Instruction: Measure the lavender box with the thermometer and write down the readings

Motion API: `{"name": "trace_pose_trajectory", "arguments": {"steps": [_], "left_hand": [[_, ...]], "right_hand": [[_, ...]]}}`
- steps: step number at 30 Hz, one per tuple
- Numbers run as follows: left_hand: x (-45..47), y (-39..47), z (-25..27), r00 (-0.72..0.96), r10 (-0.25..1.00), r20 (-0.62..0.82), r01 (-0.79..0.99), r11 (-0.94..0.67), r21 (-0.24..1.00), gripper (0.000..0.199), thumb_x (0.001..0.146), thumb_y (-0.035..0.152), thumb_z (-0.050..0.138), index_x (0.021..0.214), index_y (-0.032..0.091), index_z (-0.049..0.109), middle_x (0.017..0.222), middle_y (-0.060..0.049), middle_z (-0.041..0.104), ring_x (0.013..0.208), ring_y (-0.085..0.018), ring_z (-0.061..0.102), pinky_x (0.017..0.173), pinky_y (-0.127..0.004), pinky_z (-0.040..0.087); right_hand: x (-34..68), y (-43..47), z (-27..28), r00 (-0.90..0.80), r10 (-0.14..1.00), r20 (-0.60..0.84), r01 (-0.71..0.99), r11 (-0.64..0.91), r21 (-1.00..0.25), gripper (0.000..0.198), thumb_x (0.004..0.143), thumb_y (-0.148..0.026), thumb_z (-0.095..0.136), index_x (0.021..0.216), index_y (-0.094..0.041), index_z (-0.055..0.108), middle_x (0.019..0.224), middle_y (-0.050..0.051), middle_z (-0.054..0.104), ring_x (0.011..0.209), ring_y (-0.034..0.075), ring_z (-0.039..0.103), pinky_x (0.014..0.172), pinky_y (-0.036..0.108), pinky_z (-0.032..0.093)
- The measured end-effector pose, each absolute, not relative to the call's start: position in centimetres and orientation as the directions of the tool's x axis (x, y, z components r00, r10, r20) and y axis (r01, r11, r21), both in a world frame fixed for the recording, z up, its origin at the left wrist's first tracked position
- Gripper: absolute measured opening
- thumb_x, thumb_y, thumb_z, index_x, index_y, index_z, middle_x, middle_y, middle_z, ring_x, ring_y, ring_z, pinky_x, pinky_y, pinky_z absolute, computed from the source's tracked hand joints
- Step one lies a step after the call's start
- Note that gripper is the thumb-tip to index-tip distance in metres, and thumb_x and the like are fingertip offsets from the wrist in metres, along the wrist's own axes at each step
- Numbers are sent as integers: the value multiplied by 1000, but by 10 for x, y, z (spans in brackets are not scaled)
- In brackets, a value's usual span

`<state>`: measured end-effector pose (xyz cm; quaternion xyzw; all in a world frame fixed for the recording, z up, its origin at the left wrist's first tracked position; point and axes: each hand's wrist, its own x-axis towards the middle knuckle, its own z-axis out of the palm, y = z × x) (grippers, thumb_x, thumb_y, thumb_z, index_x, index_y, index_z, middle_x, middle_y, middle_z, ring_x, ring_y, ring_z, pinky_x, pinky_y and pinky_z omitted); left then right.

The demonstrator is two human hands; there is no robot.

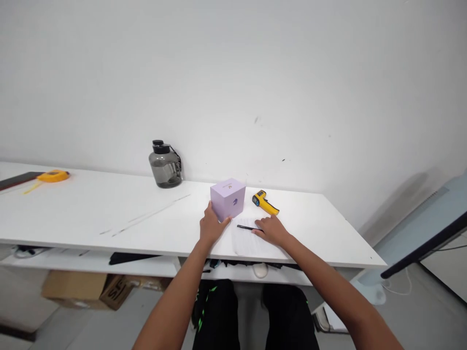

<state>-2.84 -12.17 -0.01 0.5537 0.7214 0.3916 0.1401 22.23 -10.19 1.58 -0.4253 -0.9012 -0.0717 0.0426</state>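
A lilac box [228, 198] with a dark purple mark on its front stands on the white desk. At its lower left, my left hand [212, 225] grips it, with fingers along the left side and the thumb at the front bottom edge. My right hand [272, 230] is closed on a black pen [246, 227], which points left over a white sheet of paper [251, 244]. Just beyond that hand lies a yellow and black infrared thermometer [266, 202], its handle towards me.
A dark translucent water jug [166, 167] stands left of the box near the wall. Farther left is a yellow tape measure [53, 176]. Below the desktop [153, 233] runs a shelf holding a white mouse [260, 270]; a cardboard box [80, 289] sits lower left. A screen [423, 243] is at right.
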Motion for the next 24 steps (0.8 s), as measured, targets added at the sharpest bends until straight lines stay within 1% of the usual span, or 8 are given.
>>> {"name": "trace_pose_trajectory", "arguments": {"steps": [4,6,9,10,13,17,20,24], "left_hand": [[-28,-120,0,-297,928,226,736,72,673,114,74,49,68,157,13,-1,159,-26,32,146,-35,37,119,-53,25],[-29,-117,-1,-291,927,237,751,68,657,116,72,47,68,157,12,-3,157,-26,34,145,-36,39,117,-53,26],[-30,-112,-6,-314,911,267,772,81,631,118,71,49,68,157,10,-3,154,-26,39,143,-37,41,115,-54,28],[-30,-110,-8,-302,912,279,785,72,615,118,72,50,66,157,9,-4,156,-27,37,144,-37,40,115,-54,28],[-29,-106,-14,-287,919,272,817,87,570,118,75,56,61,156,3,-8,159,-28,29,147,-37,33,117,-53,26],[-27,-106,-14,-289,926,241,834,120,538,122,76,61,59,155,0,-12,161,-28,26,148,-38,31,118,-53,23],[-26,-107,-10,-301,924,234,827,132,546,124,75,60,61,156,1,-13,158,-28,31,146,-38,33,119,-52,24],[-25,-109,-7,-308,928,210,826,151,543,123,76,58,61,156,1,-12,156,-29,34,146,-38,34,118,-52,26]], "right_hand": [[219,-104,16,-649,706,285,756,641,134,22,100,-21,48,94,-16,69,121,15,67,115,27,57,97,43,36],[219,-100,18,-617,691,377,766,637,86,18,98,-15,49,96,-17,66,127,15,64,119,27,56,101,44,37],[225,-99,15,-510,733,450,809,586,-38,16,98,-19,46,104,-18,61,102,9,70,90,22,65,84,36,46],[229,-100,12,-452,747,487,804,578,-140,15,99,-23,45,104,-19,59,94,6,70,80,20,64,75,32,47],[241,-108,-4,-351,720,599,719,617,-320,18,95,-37,52,84,-23,53,70,-1,59,57,16,54,56,27,41],[250,-120,-16,-348,607,714,516,760,-394,30,96,-38,46,70,-24,46,76,5,60,71,19,59,64,30,45],[251,-123,-15,-265,706,657,368,704,-608,37,99,-49,38,83,-22,57,85,9,64,82,22,62,76,36,49],[251,-124,-16,-270,916,296,212,356,-910,64,97,-68,26,74,-21,62,62,3,56,58,18,54,61,32,45]]}}
